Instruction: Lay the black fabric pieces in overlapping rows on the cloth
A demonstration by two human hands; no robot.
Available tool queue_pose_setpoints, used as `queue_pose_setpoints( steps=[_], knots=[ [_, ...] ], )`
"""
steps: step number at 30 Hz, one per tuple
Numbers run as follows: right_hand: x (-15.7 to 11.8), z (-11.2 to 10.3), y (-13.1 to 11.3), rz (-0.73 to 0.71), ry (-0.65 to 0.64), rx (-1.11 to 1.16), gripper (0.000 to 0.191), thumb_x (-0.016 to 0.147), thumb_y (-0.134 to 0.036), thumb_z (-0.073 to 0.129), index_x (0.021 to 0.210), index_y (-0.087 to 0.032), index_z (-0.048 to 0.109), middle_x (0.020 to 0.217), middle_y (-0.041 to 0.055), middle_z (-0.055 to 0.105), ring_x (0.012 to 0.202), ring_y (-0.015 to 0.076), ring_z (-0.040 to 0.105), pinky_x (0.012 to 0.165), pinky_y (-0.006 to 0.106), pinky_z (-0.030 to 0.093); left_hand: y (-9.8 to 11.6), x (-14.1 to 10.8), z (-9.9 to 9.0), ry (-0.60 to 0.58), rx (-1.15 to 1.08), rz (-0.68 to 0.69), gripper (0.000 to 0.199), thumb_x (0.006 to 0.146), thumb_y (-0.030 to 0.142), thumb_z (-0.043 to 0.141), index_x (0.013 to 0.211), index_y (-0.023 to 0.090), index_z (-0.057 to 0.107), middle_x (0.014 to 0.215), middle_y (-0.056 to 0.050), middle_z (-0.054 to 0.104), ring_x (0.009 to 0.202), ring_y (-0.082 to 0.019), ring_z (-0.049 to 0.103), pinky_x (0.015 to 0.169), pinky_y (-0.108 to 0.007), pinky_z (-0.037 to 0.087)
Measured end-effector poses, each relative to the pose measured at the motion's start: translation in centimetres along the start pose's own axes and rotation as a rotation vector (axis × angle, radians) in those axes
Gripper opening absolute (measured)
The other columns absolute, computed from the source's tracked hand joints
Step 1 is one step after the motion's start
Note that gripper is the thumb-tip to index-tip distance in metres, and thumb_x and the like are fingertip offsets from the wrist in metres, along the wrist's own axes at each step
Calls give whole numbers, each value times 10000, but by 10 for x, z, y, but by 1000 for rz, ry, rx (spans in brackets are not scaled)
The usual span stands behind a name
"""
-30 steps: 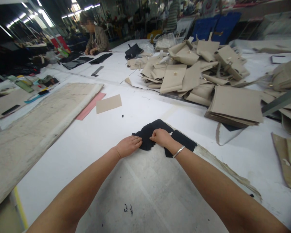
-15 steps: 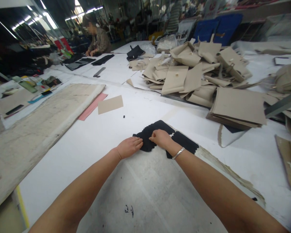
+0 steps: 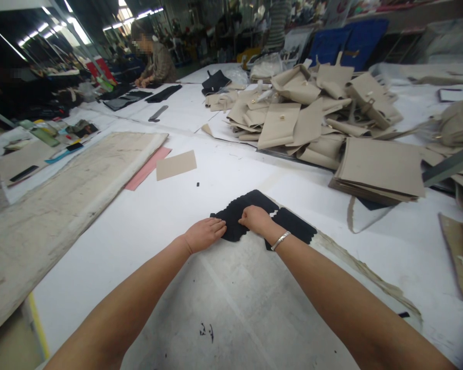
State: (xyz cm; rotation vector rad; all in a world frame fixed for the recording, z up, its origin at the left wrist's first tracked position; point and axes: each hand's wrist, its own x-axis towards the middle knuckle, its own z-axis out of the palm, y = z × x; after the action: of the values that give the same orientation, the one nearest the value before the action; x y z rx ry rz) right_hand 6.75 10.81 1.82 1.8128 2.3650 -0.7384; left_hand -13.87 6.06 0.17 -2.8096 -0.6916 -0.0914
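Observation:
Black pieces with scalloped edges [image 3: 237,216] lie overlapped in a fanned row at the far end of a grey-white board [image 3: 231,303]. My left hand [image 3: 207,234] rests flat on the left end of this row, fingers stretched out. Over the middle of it, my right hand [image 3: 255,220] is closed, thumb and fingertips pressed together at the black surface. Whatever is pinched there is too small to make out. Beside my right wrist, a second black group [image 3: 295,226] lies along the board's right edge.
Beyond the board stands a stack of beige sheets [image 3: 381,162], with a heap of beige bag parts [image 3: 281,123] behind it. To the left lie a long worn board [image 3: 73,190], a pink strip [image 3: 146,169] and a beige rectangle [image 3: 176,165]. A person [image 3: 156,59] works farther back.
Both hands stay almost in place over the black pieces. My right hand has shifted very slightly; the pieces look unchanged.

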Motion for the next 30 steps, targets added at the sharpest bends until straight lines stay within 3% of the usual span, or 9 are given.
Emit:
queue_pose_setpoints(
  steps=[16,21,30],
  knots=[
    [3,1,-2,5,-3,-42,203,735,-312,595,811,-144,681,849,101,681,786,195,619,648,245,419,-2,-2,-1,-30,-27,17,279,873,129,369,1070,99,564,1117,-131,606,1038,-190,555,882,-341,452],
    [-3,1,-6,-64,57,-42,193,756,-318,567,791,-157,667,825,78,679,779,186,614,630,239,408,-2,-3,2,-22,-7,17,284,876,137,365,1073,91,564,1126,-129,602,1035,-198,558,884,-344,456],
    [0,6,-9,-42,-7,14,173,743,-317,580,754,-170,671,774,59,680,747,160,608,606,216,388,-2,-7,-1,-49,-39,11,306,882,131,347,1113,79,541,1156,-140,584,1075,-199,536,892,-340,446]
  ],
)
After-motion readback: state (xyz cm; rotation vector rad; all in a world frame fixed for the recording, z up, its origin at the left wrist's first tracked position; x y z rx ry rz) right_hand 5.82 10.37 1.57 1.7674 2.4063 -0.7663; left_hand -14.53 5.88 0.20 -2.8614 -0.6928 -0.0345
